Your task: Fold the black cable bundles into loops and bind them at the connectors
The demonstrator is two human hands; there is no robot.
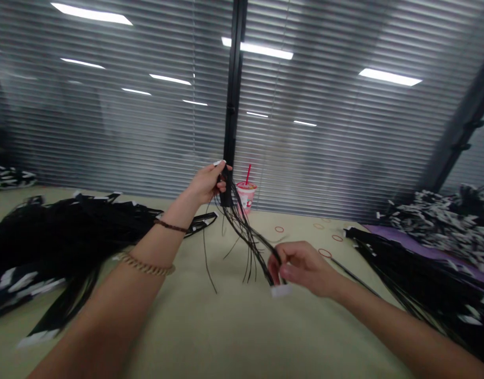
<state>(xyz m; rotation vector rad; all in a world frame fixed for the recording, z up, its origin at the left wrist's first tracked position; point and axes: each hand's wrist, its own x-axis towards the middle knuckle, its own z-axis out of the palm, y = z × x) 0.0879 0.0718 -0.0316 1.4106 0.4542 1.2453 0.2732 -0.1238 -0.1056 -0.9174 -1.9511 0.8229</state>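
Stretched between my hands, above the table (210, 326), hangs a bundle of thin black cables (242, 226) with several loose strands dangling down. My left hand (209, 181) is raised and closed around its upper end, where a bit of white shows at the fingertips. Lower and to the right, my right hand (299, 267) pinches the other end, just above a white connector (280, 290). The cable parts inside my fingers are hidden.
A pink cup (245, 197) with a red straw stands behind the cables. Black cable piles (80, 226) lie left and more cable bundles (415, 279) right. White-ended pieces (443, 226) heap on a purple sheet at far right. Rubber bands (324, 253) are scattered near the back. Blinds rise behind.
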